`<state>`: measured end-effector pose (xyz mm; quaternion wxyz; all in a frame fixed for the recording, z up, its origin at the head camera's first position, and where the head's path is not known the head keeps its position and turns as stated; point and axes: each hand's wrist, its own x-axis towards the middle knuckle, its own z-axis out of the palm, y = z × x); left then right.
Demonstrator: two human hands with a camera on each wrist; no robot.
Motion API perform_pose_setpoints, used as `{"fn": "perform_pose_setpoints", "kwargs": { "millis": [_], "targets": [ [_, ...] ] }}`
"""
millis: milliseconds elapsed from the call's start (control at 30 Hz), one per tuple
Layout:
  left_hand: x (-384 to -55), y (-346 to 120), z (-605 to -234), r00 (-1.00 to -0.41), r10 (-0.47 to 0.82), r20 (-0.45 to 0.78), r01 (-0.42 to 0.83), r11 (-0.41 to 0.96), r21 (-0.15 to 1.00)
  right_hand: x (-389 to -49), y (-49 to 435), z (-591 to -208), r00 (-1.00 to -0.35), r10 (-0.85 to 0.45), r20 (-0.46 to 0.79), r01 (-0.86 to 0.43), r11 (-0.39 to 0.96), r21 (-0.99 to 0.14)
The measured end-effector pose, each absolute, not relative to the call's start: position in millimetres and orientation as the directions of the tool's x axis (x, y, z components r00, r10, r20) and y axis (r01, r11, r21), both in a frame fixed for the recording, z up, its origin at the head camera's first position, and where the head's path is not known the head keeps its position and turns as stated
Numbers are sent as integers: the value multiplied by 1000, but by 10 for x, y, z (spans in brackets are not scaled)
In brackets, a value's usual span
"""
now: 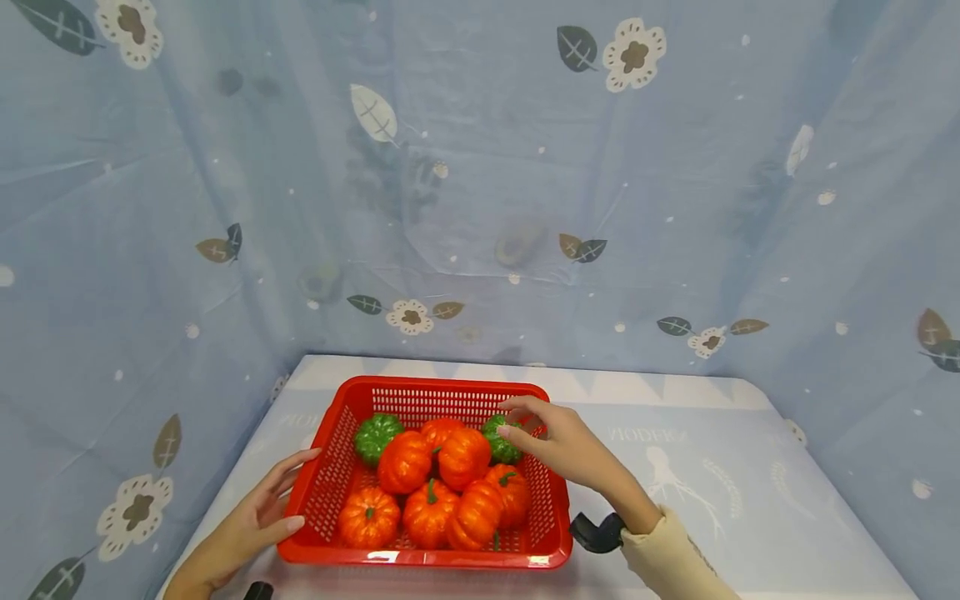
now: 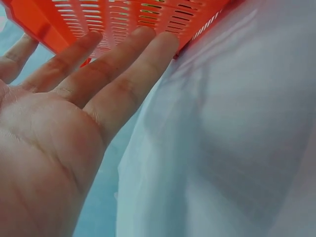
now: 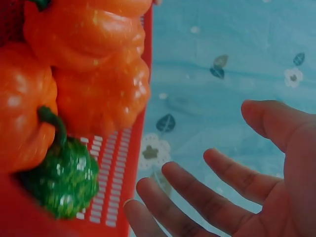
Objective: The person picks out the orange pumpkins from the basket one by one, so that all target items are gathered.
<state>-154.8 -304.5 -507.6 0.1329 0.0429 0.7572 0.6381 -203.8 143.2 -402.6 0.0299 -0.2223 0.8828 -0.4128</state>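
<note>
Inside a rectangular, slotted red plastic basket (image 1: 450, 559), glossy, ribbed orange pumpkins (image 1: 430, 512) are heaped, with one small green pumpkin (image 1: 378, 437) placed at far left and a second green pumpkin (image 1: 501, 447) at far right. The basket's left side is touched by the left hand (image 1: 251, 517), its grip unclosed, fingers extended. Near the second green pumpkin, the right hand (image 1: 558, 433) is held with its grip relaxed and fingers parted; whether contact is made cannot be told. The basket is carried by a pale, printed worktop (image 1: 720, 475), backed by blue leaf-and-flower cloth (image 1: 480, 183).

Cream right sleeve (image 1: 670, 557), curved black piece (image 1: 596, 534) by the right wrist, bare fingers (image 3: 202, 198)
</note>
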Motion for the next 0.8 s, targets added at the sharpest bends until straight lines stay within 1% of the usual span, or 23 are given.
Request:
{"fn": "perform_pose_setpoints", "kwargs": {
  "millis": [200,333,433,667,800],
  "targets": [
    [-1577,-3104,-5036,-939,315,-137,-79,189,979,-2170,1174,-4051,-858,-507,79,-392,550,-737],
    [-1593,-3147,-4995,-916,386,-109,-41,180,983,-2234,1032,-4083,-857,-514,46,-394,593,-702],
    [-1592,-3171,-4968,-902,416,-113,-45,169,985,-2273,931,-4091,-859,-512,14,-388,633,-670],
    [-1576,-3159,-4954,-906,406,-118,-48,177,983,-2337,763,-4093,-856,-508,-91,-372,730,-574],
    [-1587,-3117,-4956,-913,388,-124,-56,181,982,-2332,737,-4106,-854,-507,-118,-359,738,-571]
  ]
}}
